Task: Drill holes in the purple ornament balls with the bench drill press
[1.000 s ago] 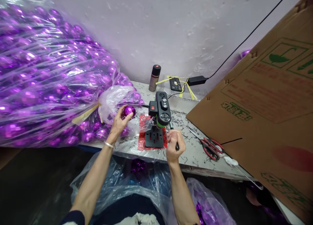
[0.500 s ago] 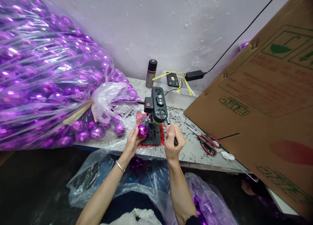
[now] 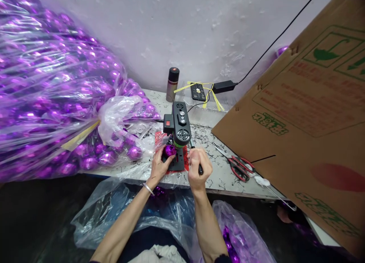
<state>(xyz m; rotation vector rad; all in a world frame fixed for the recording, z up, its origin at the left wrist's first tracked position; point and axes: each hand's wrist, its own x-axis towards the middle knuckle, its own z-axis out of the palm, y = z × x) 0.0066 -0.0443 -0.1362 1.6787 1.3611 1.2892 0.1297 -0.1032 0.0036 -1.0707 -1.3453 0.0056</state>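
A shiny purple ball ornament (image 3: 170,150) is gripped between the thumb and fingers of my left hand (image 3: 160,164), low at the head of a small black bench machine (image 3: 181,122). The machine has a red switch on its left side and a flat black base plate (image 3: 179,164) with slots. My right hand (image 3: 200,167) is wrapped round the black-gripped lever (image 3: 201,169) on the machine's right side. Part of the ball is hidden by my fingers, and the machine's head covers what sits right above it.
A big clear bag of purple balls (image 3: 57,91) fills the left. Behind the machine stand a dark-capped bottle (image 3: 172,85) and a black power adapter (image 3: 224,86). Red-handled scissors (image 3: 238,168) lie to the right, beside a large cardboard box (image 3: 302,133). Black scraps litter the white table (image 3: 216,181).
My left hand has moved the purple ball right and in under the machine's head. My right hand stays on the lever. The whole view has shifted slightly.
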